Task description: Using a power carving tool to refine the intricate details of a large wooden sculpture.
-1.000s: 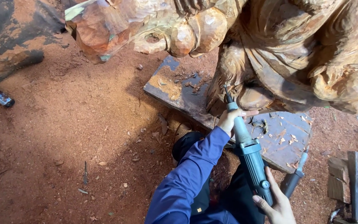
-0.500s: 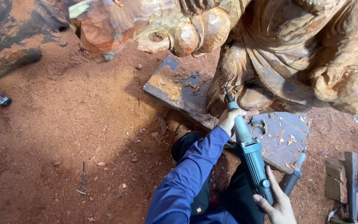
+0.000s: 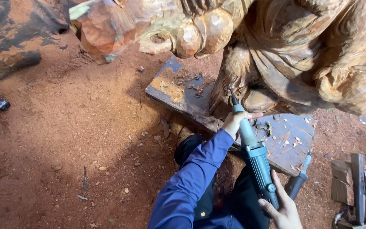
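My left hand (image 3: 235, 121) grips the grinder (image 3: 255, 161) neck, right hand (image 3: 281, 208) its body, bit seemingly touching the carving (image 3: 284, 55).

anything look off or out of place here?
Nothing stands out. Both hands, left hand and right hand, grip the grinder, its tip against the wood carving. Chips litter the board and sawdust covers the ground.
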